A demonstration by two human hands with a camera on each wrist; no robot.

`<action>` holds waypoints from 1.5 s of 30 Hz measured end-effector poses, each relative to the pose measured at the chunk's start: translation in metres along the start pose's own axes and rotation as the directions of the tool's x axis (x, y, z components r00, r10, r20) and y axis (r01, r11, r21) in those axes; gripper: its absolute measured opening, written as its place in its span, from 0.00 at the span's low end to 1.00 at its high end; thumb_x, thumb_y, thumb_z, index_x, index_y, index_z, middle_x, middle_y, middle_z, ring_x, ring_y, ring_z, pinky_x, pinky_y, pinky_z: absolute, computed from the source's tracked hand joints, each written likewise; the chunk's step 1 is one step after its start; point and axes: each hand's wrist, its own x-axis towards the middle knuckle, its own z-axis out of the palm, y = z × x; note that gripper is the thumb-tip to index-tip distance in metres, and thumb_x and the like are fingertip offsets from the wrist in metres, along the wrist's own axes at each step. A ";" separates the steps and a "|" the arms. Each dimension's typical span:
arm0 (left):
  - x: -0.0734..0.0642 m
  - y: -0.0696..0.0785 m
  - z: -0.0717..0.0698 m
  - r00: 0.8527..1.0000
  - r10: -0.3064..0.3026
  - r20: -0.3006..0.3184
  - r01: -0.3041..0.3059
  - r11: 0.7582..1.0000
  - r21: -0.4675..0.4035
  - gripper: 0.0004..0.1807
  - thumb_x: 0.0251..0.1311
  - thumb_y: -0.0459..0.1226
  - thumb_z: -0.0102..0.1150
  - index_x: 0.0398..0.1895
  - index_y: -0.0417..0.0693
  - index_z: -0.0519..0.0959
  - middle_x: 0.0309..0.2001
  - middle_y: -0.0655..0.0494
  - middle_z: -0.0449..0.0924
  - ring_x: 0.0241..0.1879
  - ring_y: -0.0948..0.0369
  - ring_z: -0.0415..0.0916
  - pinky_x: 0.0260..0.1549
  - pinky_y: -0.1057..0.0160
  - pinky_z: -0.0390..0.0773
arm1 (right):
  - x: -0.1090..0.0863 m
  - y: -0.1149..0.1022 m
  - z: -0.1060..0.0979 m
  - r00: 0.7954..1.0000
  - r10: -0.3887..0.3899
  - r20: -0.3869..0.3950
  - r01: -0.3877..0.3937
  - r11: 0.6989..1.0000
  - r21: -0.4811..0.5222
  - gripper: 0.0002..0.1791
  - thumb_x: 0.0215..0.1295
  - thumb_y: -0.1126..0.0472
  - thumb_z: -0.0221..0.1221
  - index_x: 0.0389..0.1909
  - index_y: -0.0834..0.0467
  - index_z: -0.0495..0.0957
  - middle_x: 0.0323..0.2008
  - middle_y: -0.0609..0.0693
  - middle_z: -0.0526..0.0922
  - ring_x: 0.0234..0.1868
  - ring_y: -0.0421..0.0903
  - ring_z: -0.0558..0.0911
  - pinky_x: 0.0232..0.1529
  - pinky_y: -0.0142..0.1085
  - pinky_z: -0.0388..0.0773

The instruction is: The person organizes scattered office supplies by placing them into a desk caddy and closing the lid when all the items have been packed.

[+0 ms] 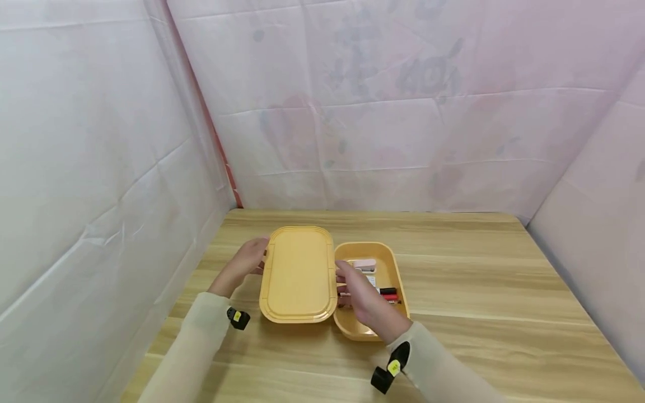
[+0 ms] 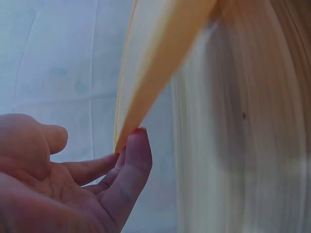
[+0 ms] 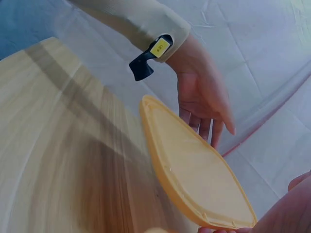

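A yellow rectangular lid (image 1: 299,274) with rounded corners is raised above the table between both hands. My left hand (image 1: 246,262) is at its left edge. In the left wrist view the fingertips (image 2: 138,145) touch the lid's rim (image 2: 146,97), while the thumb stands apart from it. My right hand (image 1: 370,299) holds the lid's right edge, with fingertips under the rim in the right wrist view; its thumb's contact is unclear. Beneath that hand sits a yellow box (image 1: 360,334). Inside lie a pink stapler (image 1: 365,264), a black marker (image 1: 388,291) and a red marker (image 1: 391,298).
The wood-grain table (image 1: 478,291) stretches to the right of the box. White sheets (image 1: 353,140) enclose its back and both sides, the left one close to my left arm. A small white item (image 1: 371,280) lies in the box, partly hidden.
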 end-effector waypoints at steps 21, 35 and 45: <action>0.011 0.021 0.064 0.997 0.070 0.045 -0.063 0.989 -0.136 0.21 0.78 0.38 0.44 0.69 0.42 0.71 0.46 0.42 0.79 0.26 0.60 0.76 0.35 0.53 0.86 | -0.034 0.009 -0.063 0.992 -0.053 -0.115 0.051 0.998 -0.023 0.35 0.77 0.43 0.44 0.65 0.71 0.68 0.52 0.58 0.75 0.46 0.49 0.75 0.45 0.38 0.74; 0.022 0.024 0.096 0.988 0.130 0.078 -0.111 0.972 -0.206 0.24 0.72 0.33 0.53 0.69 0.41 0.70 0.45 0.42 0.82 0.29 0.58 0.79 0.37 0.53 0.87 | -0.051 0.013 -0.092 0.983 -0.072 -0.170 0.062 0.996 -0.062 0.32 0.79 0.45 0.41 0.68 0.68 0.67 0.63 0.61 0.71 0.54 0.52 0.74 0.49 0.40 0.74; 0.020 0.021 0.100 0.985 0.154 0.080 -0.133 0.966 -0.221 0.24 0.71 0.34 0.52 0.70 0.40 0.69 0.47 0.41 0.82 0.32 0.56 0.83 0.34 0.57 0.87 | -0.052 0.015 -0.098 0.981 -0.095 -0.171 0.084 0.994 -0.072 0.27 0.80 0.49 0.42 0.64 0.66 0.71 0.59 0.58 0.76 0.49 0.51 0.77 0.47 0.40 0.76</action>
